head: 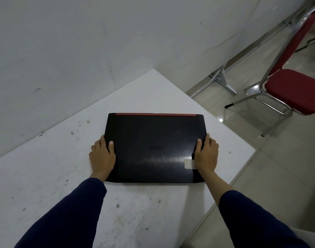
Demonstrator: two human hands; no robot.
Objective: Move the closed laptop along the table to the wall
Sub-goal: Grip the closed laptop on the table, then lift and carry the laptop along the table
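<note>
A closed black laptop (153, 140) with a red strip along its far edge lies flat on the white table (54, 176). A small pale sticker sits near its right side. My left hand (102, 156) grips the laptop's left edge, thumb on the lid. On the right edge my right hand (206, 154) holds it the same way. The grey wall (63, 51) runs along the table's far left side, a gap of bare tabletop away from the laptop's far left corner.
The table's right edge drops to a tiled floor (278, 167). A red padded chair (292, 90) with a metal frame stands on the floor at the right. Metal legs (223, 81) rest by the wall behind the table's far corner.
</note>
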